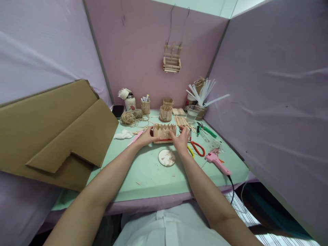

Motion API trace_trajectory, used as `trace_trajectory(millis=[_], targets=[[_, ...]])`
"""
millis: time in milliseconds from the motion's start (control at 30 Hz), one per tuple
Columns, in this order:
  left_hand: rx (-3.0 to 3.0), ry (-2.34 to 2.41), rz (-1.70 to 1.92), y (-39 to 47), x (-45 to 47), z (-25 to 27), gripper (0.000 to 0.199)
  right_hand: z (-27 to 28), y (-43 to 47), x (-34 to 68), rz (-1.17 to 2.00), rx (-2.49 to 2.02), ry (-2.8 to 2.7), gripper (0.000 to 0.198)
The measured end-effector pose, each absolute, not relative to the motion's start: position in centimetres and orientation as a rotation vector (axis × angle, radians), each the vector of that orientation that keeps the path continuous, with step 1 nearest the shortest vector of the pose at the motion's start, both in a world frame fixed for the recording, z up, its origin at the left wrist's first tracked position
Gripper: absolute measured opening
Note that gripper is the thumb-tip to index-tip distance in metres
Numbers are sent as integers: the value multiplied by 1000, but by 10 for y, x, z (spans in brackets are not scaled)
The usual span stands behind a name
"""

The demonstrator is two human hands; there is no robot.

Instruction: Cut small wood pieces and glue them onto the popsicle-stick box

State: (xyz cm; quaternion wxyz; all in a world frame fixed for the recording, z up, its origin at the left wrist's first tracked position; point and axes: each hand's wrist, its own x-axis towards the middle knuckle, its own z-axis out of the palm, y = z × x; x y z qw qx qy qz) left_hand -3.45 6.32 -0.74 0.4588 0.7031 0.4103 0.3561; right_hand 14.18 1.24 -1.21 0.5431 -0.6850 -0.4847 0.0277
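Note:
A small box made of wooden craft sticks point(164, 132) stands on the table in front of me, its top edge cut in points and a red band running along its lower front. My left hand point(147, 137) grips its left end, thumb at the lower front corner. Around the right end is my right hand point(180, 139), its thumb pressed on the front and fingers at the side. Nearer to me lies a round white lid point(166, 158) with wood scraps on it. Red-handled scissors point(197, 148) are just right of my right wrist, partly hidden by it.
A pink glue gun point(217, 162) with its cord lies at right, behind it green-handled pliers point(208, 131). Further back are a water cup point(192, 113), loose sticks point(182, 121), round stick holders point(166, 113) and twine point(128, 118). A large cardboard sheet point(51, 133) leans at left.

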Motion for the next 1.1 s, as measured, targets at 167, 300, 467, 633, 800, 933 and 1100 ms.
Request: trace_trajectory(millis=[167, 300, 467, 633, 800, 933, 1100], targets=[[1734, 1043, 870, 60, -35, -3, 73, -11, 12, 140, 73, -1621, -1144, 51], [1735, 1039, 876, 59, -34, -3, 73, -12, 12, 139, 80, -1628, -1158, 54], [1727, 1032, 879, 61, -34, -5, 74, -13, 11, 139, 96, -1639, -1153, 56], [1711, 1019, 883, 62, -35, -7, 77, -12, 10, 139, 108, -1638, -1146, 53], [1710, 1007, 879, 63, -35, -9, 77, -12, 11, 138, 112, -1641, -1142, 52], [1698, 992, 880, 64, -35, -10, 77, -14, 12, 138, 122, -1644, -1140, 51], [1708, 1023, 869, 64, -35, -8, 78, -15, 12, 138, 126, -1638, -1131, 52]])
